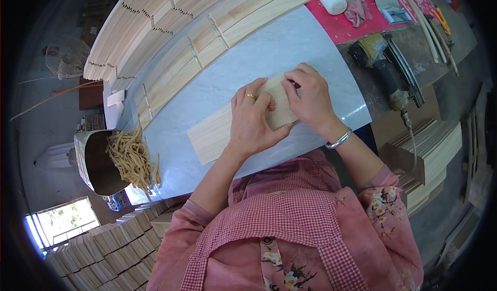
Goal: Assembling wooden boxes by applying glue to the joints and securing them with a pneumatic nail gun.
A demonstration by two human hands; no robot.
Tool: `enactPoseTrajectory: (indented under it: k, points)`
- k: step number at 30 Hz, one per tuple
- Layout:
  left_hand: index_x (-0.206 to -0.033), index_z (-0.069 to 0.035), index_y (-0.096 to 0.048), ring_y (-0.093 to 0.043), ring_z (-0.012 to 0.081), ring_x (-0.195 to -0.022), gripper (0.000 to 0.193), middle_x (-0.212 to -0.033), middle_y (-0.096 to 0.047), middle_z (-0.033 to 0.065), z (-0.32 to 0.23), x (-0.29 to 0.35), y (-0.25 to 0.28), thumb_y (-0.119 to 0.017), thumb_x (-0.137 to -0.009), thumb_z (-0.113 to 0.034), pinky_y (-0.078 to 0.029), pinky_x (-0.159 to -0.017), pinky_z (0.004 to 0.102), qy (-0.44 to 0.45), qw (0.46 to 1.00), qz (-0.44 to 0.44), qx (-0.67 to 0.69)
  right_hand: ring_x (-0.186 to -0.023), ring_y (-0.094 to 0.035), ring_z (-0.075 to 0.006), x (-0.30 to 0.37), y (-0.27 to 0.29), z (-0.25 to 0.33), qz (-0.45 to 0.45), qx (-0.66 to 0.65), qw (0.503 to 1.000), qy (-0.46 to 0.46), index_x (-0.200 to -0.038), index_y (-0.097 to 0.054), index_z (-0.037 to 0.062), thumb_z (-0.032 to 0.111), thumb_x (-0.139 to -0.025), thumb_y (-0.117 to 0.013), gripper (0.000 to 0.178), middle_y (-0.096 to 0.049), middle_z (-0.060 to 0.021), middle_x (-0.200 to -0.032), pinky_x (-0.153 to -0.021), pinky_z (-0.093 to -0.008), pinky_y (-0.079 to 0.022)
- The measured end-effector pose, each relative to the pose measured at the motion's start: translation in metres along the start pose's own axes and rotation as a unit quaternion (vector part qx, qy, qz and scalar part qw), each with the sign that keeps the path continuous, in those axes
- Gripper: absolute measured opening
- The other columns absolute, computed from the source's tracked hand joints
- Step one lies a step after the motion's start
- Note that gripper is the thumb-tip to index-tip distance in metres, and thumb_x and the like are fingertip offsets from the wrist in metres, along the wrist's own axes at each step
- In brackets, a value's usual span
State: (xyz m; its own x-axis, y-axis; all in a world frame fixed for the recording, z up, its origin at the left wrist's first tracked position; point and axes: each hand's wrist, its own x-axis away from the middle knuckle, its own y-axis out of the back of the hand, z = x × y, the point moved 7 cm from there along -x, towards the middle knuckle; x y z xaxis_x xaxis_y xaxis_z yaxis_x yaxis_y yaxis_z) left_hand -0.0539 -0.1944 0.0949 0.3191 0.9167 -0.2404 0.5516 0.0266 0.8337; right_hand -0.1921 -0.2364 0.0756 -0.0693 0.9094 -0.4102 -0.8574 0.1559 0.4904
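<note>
A pale, flat wooden board (211,134) lies slantwise on the light blue-grey tabletop in front of me. Across it my left hand (253,117), with a gold ring, grips the board: thumb along the near edge, other fingers toward the far edge, index finger bent. At the board's right end my right hand (310,97), a silver bangle at its wrist, is closed in a pinch with thumb and index fingertips together. Whatever sits between those fingertips is hidden or too small to make out.
Stacked wooden slats (150,27) line the table's far side, with jointed panels (176,76) before them. Tan bands (132,156) spill from a tin (89,161) at left. A nail gun (380,63) lies right, near a white bottle (331,0) on a red cloth (357,29).
</note>
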Motion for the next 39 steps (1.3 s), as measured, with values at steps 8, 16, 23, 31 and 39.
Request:
enactPoseTrajectory:
  k: [8, 16, 23, 31, 39]
  points:
    - [-0.083, -0.01, -0.054, -0.049, 0.0358, -0.12, 0.047, -0.136, -0.054, 0.0197, 0.001, -0.004, -0.002, -0.089, -0.06, -0.032, -0.036, -0.104, 0.0459, -0.005, 1.0, -0.001, 0.002, -0.063, -0.054, -0.0187, 0.002, -0.003, -0.009, -0.025, -0.035, 0.999, -0.032, -0.089, -0.07, -0.0009, 0.0, -0.085, -0.068, 0.005, -0.06, -0.0071, -0.081, -0.061, -0.0298, -0.047]
    - [-0.082, -0.01, -0.052, -0.048, 0.0365, -0.123, 0.05, -0.137, -0.055, 0.0198, 0.006, -0.001, -0.001, -0.09, -0.06, -0.033, -0.036, -0.103, 0.0461, -0.003, 1.0, 0.003, -0.009, -0.084, -0.063, -0.0302, 0.009, 0.049, -0.016, 0.008, 0.035, 0.999, -0.007, -0.114, -0.069, 0.0034, 0.014, -0.088, -0.068, 0.027, -0.066, -0.0133, -0.1, -0.077, -0.0388, -0.051]
    - [-0.081, -0.01, -0.051, -0.049, 0.0362, -0.123, 0.048, -0.139, -0.056, 0.0184, -0.002, -0.003, 0.004, -0.088, -0.063, -0.035, -0.037, -0.104, 0.0453, -0.062, 0.996, -0.027, -0.056, -0.108, -0.064, -0.0382, 0.03, 0.187, -0.122, 0.046, 0.381, 0.92, -0.081, -0.135, -0.054, -0.002, 0.023, -0.086, -0.072, 0.058, -0.063, -0.0243, -0.126, -0.092, -0.0453, -0.052]
    - [-0.081, -0.01, -0.052, -0.05, 0.0345, -0.123, 0.047, -0.139, -0.056, 0.0182, 0.004, -0.005, -0.004, -0.086, -0.066, -0.039, -0.037, -0.106, 0.0438, -0.004, 1.0, 0.005, -0.024, -0.098, -0.067, -0.0415, -0.003, 0.168, -0.139, 0.151, 0.423, 0.881, -0.149, -0.129, -0.056, -0.0052, 0.022, -0.084, -0.071, 0.055, -0.068, -0.0262, -0.111, -0.087, -0.0465, -0.054]
    - [-0.081, -0.009, -0.054, -0.051, 0.0343, -0.123, 0.047, -0.135, -0.058, 0.0184, 0.008, 0.0, -0.005, -0.085, -0.067, -0.042, -0.038, -0.106, 0.0439, -0.022, 0.998, -0.056, -0.006, -0.054, -0.06, -0.0251, -0.029, 0.182, -0.037, 0.146, 0.292, 0.906, -0.268, -0.088, -0.067, -0.0042, 0.02, -0.083, -0.075, 0.026, -0.064, -0.0117, -0.066, -0.055, -0.0363, -0.049]
